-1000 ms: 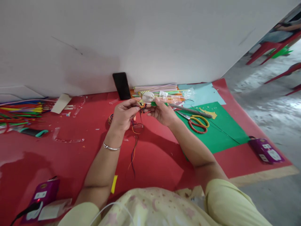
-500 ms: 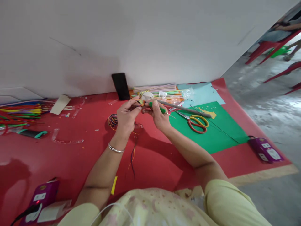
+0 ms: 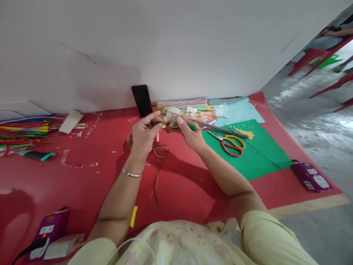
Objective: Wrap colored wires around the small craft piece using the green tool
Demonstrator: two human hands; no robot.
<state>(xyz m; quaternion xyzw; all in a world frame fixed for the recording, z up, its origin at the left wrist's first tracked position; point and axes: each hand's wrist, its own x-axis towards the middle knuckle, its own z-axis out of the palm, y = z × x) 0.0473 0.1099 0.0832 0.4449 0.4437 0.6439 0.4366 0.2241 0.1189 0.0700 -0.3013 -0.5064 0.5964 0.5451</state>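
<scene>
The coloured threads (image 3: 157, 147) hang from the pinch of the left hand (image 3: 145, 136), which is raised above the red mat (image 3: 82, 184), and their loose ends trail down to the mat below the wrist. The left thumb and forefinger are pressed together on the top of the strands, next to a small yellow piece too blurred to identify. The right hand (image 3: 190, 134) is closed around a green-handled tool (image 3: 185, 126), held like a pen, with its tip meeting the threads right at the left fingertips. To do this well, it seems wise to keep the strands taut in the left pinch and work the tool tip close to the fingers, so the thin threads do not slip or tangle with the coil (image 3: 131, 140) lying on the mat just beneath. As for containers, a clear plastic bag (image 3: 209, 110) near the wall holds straws or sticks in mixed colours, though its contents are hard to tell apart. Two purple boxes (image 3: 311, 176) sit at the mat's edges, and what is inside them cannot be seen. Red-and-yellow scissors (image 3: 231, 143) lie on the green sheet (image 3: 259, 154) just beside the right hand, and a dark phone (image 3: 142, 100) leans against the wall.
</scene>
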